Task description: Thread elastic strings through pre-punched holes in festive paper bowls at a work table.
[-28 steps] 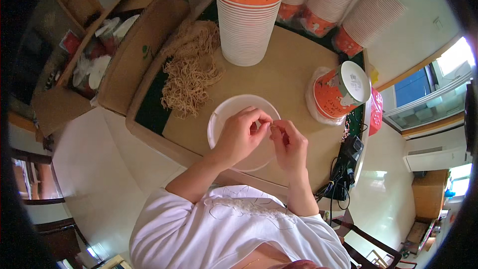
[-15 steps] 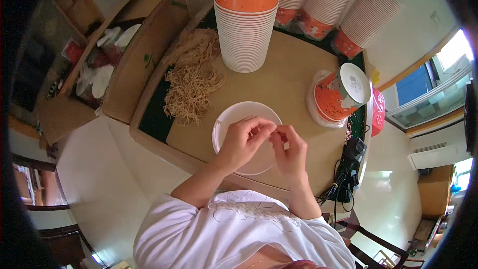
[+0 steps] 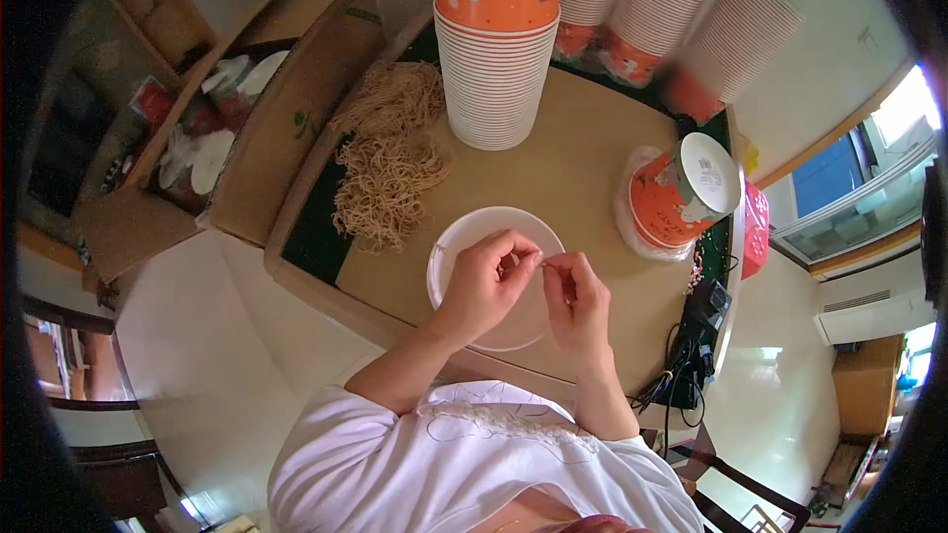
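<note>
My left hand [image 3: 491, 279] and my right hand [image 3: 575, 298] are raised over a round white bucket [image 3: 518, 324] at the table's near side. Each has thumb and index finger pinched, the fingertips close together. Whatever lies in the pinches is too small to make out. At the bucket's left rim a short, thin tan bit shows. Beyond it to the left lies a tangled heap of tan twine [image 3: 390, 178], apart from both hands.
A tall stack of orange and white paper buckets [image 3: 497, 79] stands behind the white one. More stacks [image 3: 667, 0] line the back wall. Upturned orange buckets [image 3: 681, 192] and black cables [image 3: 681, 360] are at the right. An open cardboard box [image 3: 286, 118] adjoins the table's left.
The fingertips have drawn slightly apart, my right hand shifting a little to the right. The whole view has moved slightly; the bucket and twine appear to stay in place.
</note>
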A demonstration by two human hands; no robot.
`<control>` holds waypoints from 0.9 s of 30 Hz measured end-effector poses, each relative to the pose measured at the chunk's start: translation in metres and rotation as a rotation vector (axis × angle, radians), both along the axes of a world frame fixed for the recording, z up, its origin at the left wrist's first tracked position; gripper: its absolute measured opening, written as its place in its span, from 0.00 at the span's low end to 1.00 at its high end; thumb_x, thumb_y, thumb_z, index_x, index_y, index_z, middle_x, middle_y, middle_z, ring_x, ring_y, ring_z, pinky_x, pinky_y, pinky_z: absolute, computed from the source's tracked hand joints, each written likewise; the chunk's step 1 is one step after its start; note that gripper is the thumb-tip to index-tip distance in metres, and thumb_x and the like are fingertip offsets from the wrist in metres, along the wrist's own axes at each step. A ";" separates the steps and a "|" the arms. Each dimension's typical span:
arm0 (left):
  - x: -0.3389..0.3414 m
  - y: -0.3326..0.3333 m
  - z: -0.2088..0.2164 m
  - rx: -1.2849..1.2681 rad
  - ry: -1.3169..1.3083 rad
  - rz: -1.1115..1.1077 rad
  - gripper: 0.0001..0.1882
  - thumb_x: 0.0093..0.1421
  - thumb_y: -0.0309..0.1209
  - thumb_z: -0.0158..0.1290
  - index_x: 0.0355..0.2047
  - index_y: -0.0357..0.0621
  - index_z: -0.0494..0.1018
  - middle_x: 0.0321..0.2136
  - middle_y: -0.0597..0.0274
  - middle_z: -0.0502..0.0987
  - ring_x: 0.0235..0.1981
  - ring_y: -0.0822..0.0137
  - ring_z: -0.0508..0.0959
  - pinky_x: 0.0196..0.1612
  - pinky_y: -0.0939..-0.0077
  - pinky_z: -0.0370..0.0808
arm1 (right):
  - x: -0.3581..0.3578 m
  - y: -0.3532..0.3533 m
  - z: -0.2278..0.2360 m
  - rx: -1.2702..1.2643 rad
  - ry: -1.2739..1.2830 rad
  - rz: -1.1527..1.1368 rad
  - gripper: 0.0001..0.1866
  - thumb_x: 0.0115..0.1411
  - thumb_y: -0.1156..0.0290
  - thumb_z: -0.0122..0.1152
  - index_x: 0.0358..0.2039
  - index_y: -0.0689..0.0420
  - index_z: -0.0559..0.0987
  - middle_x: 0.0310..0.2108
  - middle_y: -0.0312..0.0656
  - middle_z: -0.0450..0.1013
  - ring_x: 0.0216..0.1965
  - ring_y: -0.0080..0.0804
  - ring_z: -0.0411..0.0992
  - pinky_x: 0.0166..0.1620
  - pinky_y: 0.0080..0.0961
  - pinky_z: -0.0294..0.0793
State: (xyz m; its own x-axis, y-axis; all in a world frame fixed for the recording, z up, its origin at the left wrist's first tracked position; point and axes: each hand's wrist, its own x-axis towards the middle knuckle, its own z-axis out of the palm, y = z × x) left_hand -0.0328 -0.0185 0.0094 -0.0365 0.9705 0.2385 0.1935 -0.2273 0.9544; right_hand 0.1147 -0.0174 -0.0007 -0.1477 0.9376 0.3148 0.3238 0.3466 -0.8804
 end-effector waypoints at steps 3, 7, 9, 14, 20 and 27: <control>0.000 -0.001 0.001 0.002 0.004 0.008 0.03 0.58 0.24 0.54 0.31 0.37 0.73 0.24 0.60 0.76 0.22 0.73 0.75 0.26 0.80 0.71 | 0.000 0.000 0.002 0.032 -0.083 0.024 0.06 0.57 0.80 0.56 0.36 0.60 0.73 0.23 0.40 0.70 0.20 0.25 0.65 0.25 0.21 0.66; -0.002 -0.001 0.001 0.002 -0.001 0.023 0.04 0.58 0.25 0.54 0.31 0.37 0.73 0.25 0.59 0.76 0.23 0.73 0.76 0.27 0.80 0.72 | -0.004 -0.002 0.007 -0.114 -0.003 -0.048 0.06 0.56 0.79 0.59 0.35 0.59 0.74 0.23 0.40 0.70 0.22 0.28 0.67 0.25 0.23 0.66; -0.003 -0.001 0.000 0.000 0.022 0.023 0.04 0.58 0.25 0.54 0.31 0.37 0.73 0.25 0.59 0.76 0.23 0.73 0.76 0.26 0.80 0.72 | -0.004 -0.002 0.002 -0.111 0.014 -0.060 0.06 0.56 0.78 0.60 0.34 0.59 0.74 0.23 0.40 0.71 0.22 0.29 0.67 0.25 0.24 0.67; -0.004 -0.003 0.001 -0.005 0.029 0.022 0.04 0.59 0.25 0.55 0.31 0.37 0.73 0.24 0.60 0.76 0.23 0.73 0.76 0.26 0.80 0.72 | -0.004 -0.002 0.002 0.060 -0.039 -0.028 0.05 0.54 0.79 0.61 0.31 0.58 0.75 0.26 0.40 0.72 0.23 0.32 0.68 0.28 0.26 0.68; -0.004 -0.003 0.000 0.004 0.036 0.023 0.04 0.59 0.26 0.55 0.31 0.37 0.73 0.24 0.61 0.76 0.22 0.75 0.75 0.26 0.81 0.71 | -0.004 -0.002 0.005 0.133 -0.135 -0.012 0.07 0.52 0.81 0.60 0.32 0.58 0.76 0.26 0.41 0.72 0.25 0.35 0.69 0.30 0.29 0.69; -0.004 -0.003 -0.001 -0.003 0.011 0.020 0.05 0.59 0.26 0.55 0.32 0.37 0.73 0.24 0.61 0.77 0.22 0.76 0.75 0.26 0.81 0.71 | -0.009 -0.006 0.003 0.023 0.038 -0.040 0.06 0.55 0.82 0.58 0.34 0.60 0.74 0.27 0.42 0.71 0.23 0.31 0.69 0.28 0.25 0.70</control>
State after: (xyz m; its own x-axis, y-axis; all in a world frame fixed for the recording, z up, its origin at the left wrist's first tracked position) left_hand -0.0367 -0.0218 0.0082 -0.0528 0.9703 0.2361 0.2088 -0.2205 0.9528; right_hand 0.1055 -0.0233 0.0026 -0.0979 0.9350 0.3408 0.3038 0.3542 -0.8845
